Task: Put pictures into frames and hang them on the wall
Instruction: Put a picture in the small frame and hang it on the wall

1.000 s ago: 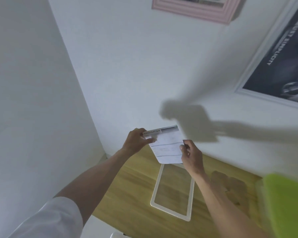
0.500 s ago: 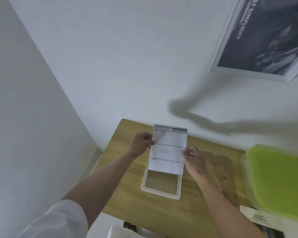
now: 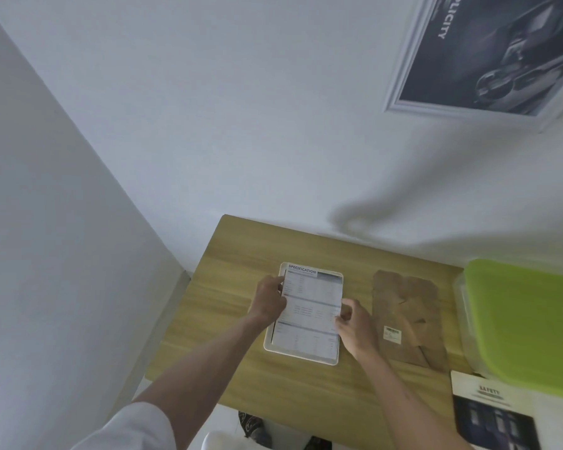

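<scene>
Here, a printed sheet headed "SPECIFICATION" [image 3: 309,306] is being laid into a white picture frame [image 3: 301,358] that lies flat near the middle of the wooden bench [image 3: 215,319], closer to its left edge than its right. The left hand [image 3: 268,302] pinches the sheet's left margin between thumb and fingers; the right hand [image 3: 351,326] is closed on the sheet's right margin, lower down. The sheet covers most of the frame opening, with its upper left corner overlapping the frame's border, so it appears not yet fully seated. The step in hand is therefore judged to be the insertion of the picture. Just to the right of the frame lies a brown backing board [image 3: 407,313] carrying a small label. A green-lidded box [image 3: 527,326] stands at the bench's right edge, and another print marked "SAFETY" [image 3: 491,414] lies at the near right corner. A framed dark poster [image 3: 488,53] already hangs on the wall above. The next move probably calls for squaring the sheet within the border, then fitting the backing board over it.
</scene>
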Motion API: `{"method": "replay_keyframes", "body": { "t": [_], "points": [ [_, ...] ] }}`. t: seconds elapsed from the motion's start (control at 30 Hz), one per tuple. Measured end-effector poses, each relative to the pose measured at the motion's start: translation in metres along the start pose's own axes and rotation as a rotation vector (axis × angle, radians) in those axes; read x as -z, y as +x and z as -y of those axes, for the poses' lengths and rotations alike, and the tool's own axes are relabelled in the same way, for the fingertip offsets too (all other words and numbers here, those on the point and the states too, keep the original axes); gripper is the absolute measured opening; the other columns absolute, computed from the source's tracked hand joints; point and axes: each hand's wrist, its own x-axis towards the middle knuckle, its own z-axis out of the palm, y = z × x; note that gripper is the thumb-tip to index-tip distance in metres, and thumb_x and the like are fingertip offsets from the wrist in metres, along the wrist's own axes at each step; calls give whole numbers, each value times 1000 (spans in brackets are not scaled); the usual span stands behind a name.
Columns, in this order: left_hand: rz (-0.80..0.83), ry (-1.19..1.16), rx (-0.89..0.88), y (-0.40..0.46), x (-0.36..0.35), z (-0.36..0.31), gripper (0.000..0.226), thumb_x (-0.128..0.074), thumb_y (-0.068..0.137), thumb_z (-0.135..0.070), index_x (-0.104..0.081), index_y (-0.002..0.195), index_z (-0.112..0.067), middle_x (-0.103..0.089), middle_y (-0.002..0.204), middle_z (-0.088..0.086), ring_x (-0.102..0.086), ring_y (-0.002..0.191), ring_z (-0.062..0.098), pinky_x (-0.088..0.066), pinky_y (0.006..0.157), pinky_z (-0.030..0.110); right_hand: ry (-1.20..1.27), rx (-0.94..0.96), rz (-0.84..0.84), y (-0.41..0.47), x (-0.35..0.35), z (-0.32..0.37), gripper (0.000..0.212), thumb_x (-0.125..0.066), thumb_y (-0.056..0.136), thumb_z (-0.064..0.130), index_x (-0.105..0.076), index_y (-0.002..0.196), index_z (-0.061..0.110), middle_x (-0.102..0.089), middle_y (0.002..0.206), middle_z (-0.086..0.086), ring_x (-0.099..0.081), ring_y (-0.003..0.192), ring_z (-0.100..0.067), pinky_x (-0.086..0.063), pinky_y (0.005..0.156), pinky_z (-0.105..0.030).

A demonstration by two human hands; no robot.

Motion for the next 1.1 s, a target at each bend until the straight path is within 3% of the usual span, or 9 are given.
{"method": "replay_keyframes", "body": {
  "t": [0.13,0.23,0.33,0.47,0.67,0.9,1.1],
  "points": [
    [23,82,13,2,-9,17,33,-52,81,10,-65,110,0,-53,107,10,-58,95,29,-54,85,42,-81,31,6,0,-6,-6,40,-65,91,15,-59,130,20,-55,116,-2,-60,99,-15,-47,91,-28],
    [52,164,-9,2,-13,29,19,-55,82,4,-56,95,-11,-50,107,5,-58,96,29,-54,82,44,-104,32,15,0,-8,-8,41,-64,94,19,-56,134,22,-51,123,-4,-59,104,-16,-45,95,-25],
    [40,323,-76,2,-11,36,33,-60,88,-12,-58,121,-11,-47,118,0,-53,106,20,-52,81,36,-128,55,11,1,-10,-9,41,-62,96,22,-54,136,25,-49,122,-3,-57,96,-13,-45,90,-23],
    [100,354,-74,5,-9,42,38,-55,95,-19,-55,133,-15,-48,119,0,-51,110,19,-49,88,38,-122,42,-3,1,-13,-6,43,-60,95,21,-53,137,24,-49,122,-3,-60,104,-17,-44,92,-25],
    [123,256,-69,14,-11,46,38,-48,98,-20,-50,135,-16,-47,105,-2,-56,94,21,-52,82,44,-138,14,-33,-1,-16,-1,42,-59,96,24,-51,138,26,-50,122,-3,-59,103,-17,-42,85,-23],
    [143,182,-67,24,-12,52,38,-49,97,-19,-51,135,-17,-45,99,-4,-56,89,18,-54,80,42,-143,-13,-61,-5,-20,1,42,-57,97,25,-50,139,27,-50,122,-2,-52,91,-11,-36,79,-21],
    [152,135,-97,27,-10,56,42,-51,95,-13,-51,138,-15,-45,101,-3,-55,94,19,-54,86,41,-130,-19,-75,-4,-23,3,43,-57,97,23,-50,139,27,-50,125,-4,-58,103,-18,-38,82,-22]
  ]
}}
